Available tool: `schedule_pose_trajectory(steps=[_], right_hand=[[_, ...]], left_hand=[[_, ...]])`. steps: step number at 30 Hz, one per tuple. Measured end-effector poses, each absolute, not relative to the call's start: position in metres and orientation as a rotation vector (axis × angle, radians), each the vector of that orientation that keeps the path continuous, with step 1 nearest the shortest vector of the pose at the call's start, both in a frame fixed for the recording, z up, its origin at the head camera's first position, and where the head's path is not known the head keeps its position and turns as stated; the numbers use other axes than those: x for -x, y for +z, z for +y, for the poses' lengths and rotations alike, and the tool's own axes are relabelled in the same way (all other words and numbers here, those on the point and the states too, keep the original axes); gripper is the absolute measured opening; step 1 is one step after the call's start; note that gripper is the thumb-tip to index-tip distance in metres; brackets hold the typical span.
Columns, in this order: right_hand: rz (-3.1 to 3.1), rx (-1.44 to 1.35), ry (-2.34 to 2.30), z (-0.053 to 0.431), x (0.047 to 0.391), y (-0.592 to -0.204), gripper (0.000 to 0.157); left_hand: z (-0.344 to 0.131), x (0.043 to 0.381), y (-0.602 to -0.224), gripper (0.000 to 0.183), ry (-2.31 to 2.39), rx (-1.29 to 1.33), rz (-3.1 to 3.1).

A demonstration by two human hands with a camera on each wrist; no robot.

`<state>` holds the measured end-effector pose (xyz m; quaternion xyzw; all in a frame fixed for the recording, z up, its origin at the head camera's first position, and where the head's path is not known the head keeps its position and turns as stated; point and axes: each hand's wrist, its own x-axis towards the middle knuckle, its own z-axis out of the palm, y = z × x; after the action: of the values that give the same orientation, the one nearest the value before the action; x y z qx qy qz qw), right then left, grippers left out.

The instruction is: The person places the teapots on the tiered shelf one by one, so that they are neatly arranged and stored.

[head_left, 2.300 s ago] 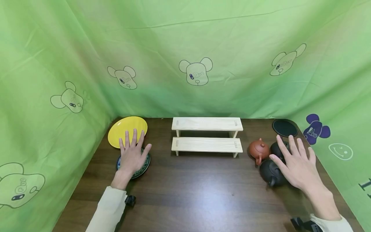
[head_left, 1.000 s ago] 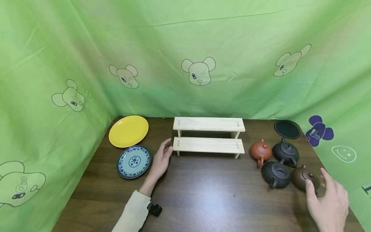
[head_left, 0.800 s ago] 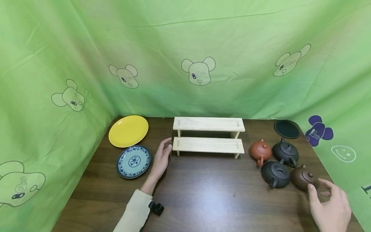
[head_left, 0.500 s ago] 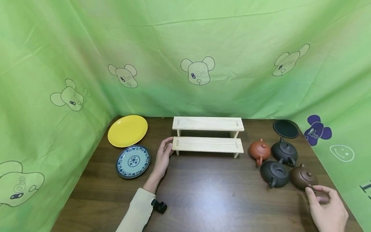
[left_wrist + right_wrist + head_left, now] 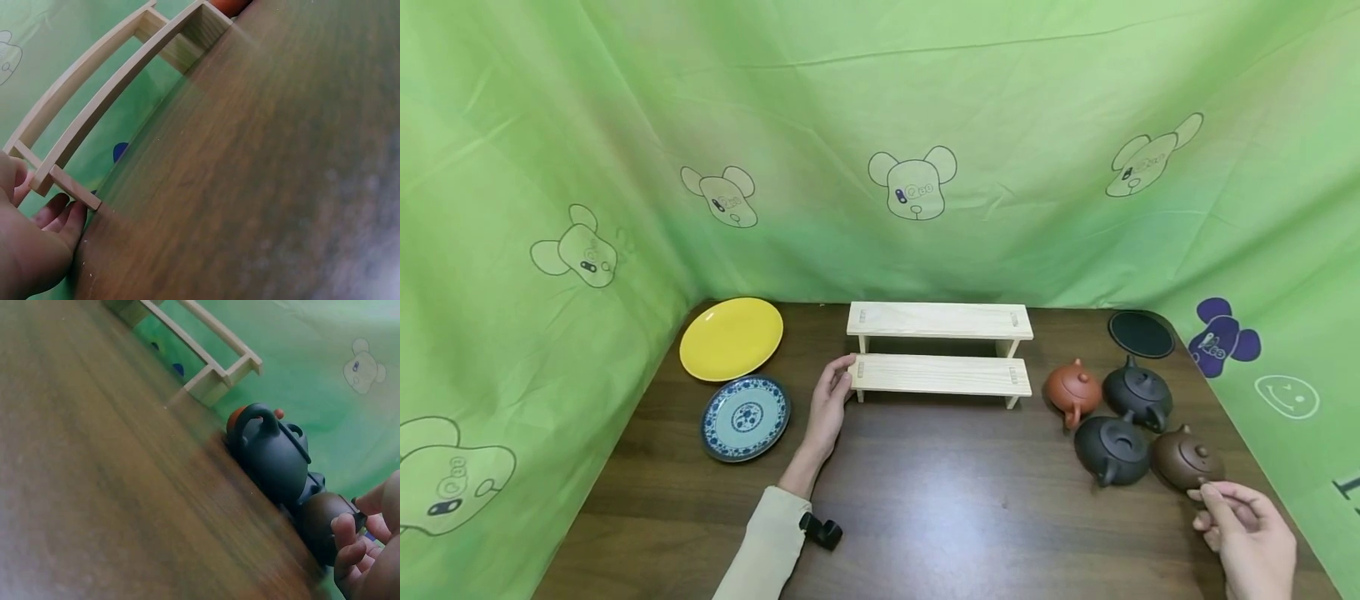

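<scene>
My right hand (image 5: pixel 1251 529) pinches the handle of a brown teapot (image 5: pixel 1183 458) between thumb and fingers at the table's right side. The teapot stands upright, beside two black teapots. In the right wrist view, the hand (image 5: pixel 375 550) partly covers the brown teapot (image 5: pixel 322 519). My left hand (image 5: pixel 829 408) touches the left end of a two-step wooden stand (image 5: pixel 940 375) with lightly bent fingers. In the left wrist view, fingertips (image 5: pixel 76 219) rest by the foot of the stand's leg (image 5: pixel 78 187).
A reddish teapot (image 5: pixel 1072 389) and the black teapots (image 5: pixel 1112 450) stand close together. A black round mat (image 5: pixel 1141 333) lies behind them. At left are a yellow plate (image 5: pixel 732 339) and a blue patterned plate (image 5: pixel 747 418). Green cloth (image 5: pixel 925 92) hangs around the table.
Both hands were spread flat over the table at first. The left moved from over the plates to the stand's end; the right came down to the brown teapot and took its handle.
</scene>
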<state>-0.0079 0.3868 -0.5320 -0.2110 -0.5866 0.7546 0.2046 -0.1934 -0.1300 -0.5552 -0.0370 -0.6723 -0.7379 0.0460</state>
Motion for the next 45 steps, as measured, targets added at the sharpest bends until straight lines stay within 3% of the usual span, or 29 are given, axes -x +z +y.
schedule_pose_trajectory(steps=[7, 14, 21, 45], right_hand=[[-1.472, 0.416, 2.269, 0.390, 0.008, -0.537, 0.028], [-1.362, 0.442, 2.380, 0.394, 0.008, -0.541, 0.032], [-1.303, 0.422, 2.420, 0.394, 0.009, -0.543, 0.024], [-1.107, 0.257, 2.477, 0.391, 0.008, -0.547, 0.033]], left_hand=[[-0.129, 0.187, -0.547, 0.036, -2.129, 0.164, -2.131], [-0.131, 0.186, -0.547, 0.037, -2.159, 0.166, -2.151], [-0.132, 0.185, -0.546, 0.037, -2.129, 0.158, -2.156], [-0.131, 0.186, -0.545, 0.037, -2.156, 0.149, -2.160]])
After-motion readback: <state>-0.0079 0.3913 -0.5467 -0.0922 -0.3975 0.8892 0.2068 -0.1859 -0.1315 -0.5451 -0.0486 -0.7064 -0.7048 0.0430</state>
